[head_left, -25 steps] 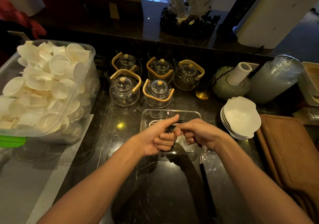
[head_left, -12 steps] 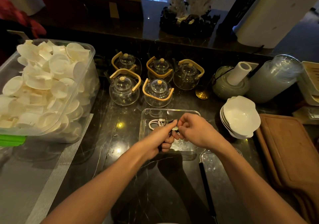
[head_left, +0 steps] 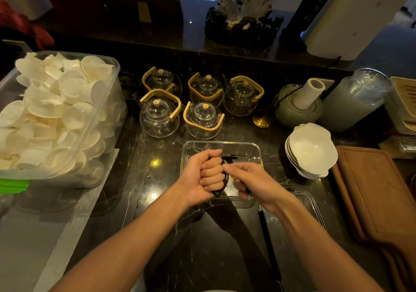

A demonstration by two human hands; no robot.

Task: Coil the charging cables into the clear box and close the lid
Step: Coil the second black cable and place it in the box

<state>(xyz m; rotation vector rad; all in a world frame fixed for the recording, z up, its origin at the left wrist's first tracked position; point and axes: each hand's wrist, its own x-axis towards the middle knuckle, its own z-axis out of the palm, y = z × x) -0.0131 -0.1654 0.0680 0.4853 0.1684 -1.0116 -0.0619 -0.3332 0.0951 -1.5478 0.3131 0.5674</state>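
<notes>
While gripped, cable (head_left: pixel 225 174) between fingers (head_left: pixel 211 174).

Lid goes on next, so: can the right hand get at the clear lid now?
Probably not yet: the right hand pinches the black cable above the clear box; the lid lies unobstructed beside that wrist.
</notes>
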